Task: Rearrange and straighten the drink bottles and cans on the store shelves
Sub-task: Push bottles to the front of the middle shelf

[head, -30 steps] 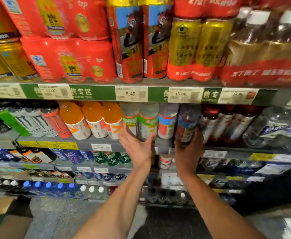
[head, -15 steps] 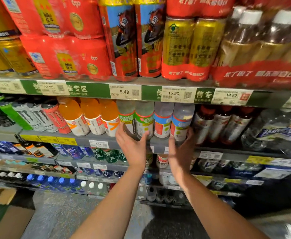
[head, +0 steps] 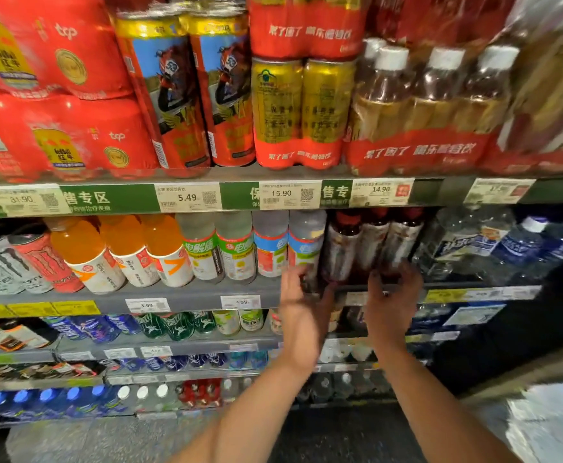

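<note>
Both hands are up at the second shelf from the top, at the row of dark bottles [head: 370, 243] with red caps; from my feed, the left hand [head: 302, 295] has its fingers curled round the foot of the leftmost dark bottle, and the right hand [head: 392, 295] has its fingers curled round the foot of the rightmost one, though motion blur keeps me from seeing how firm either grip is; both forearms reach up from the bottom of the view.

Going down in size from there: the top shelf carries red shrink-wrapped can packs [head: 56, 95] at the left, two tall red cans with a motorbike rider [head: 190, 95], a gold can pack [head: 303, 105] in red wrap, and wrapped packs of white-capped amber bottles [head: 433, 105] at the right; a green shelf strip [head: 106, 198] under them holds price tags [head: 188, 197] reading 31.90, 5.49, 15.90 and 14.90.

On the hands' shelf I see, from the left, energy drink cans [head: 23, 262], three orange bottles [head: 123, 252], two green-labelled pale bottles [head: 218, 248], then two blue-labelled pale bottles [head: 287, 245] just beside the dark ones; clear water bottles [head: 473, 242] and blue ones [head: 537, 245] stand to the right.

Lower shelves hold smaller bottles [head: 173, 325], too blurred for me to read.
</note>
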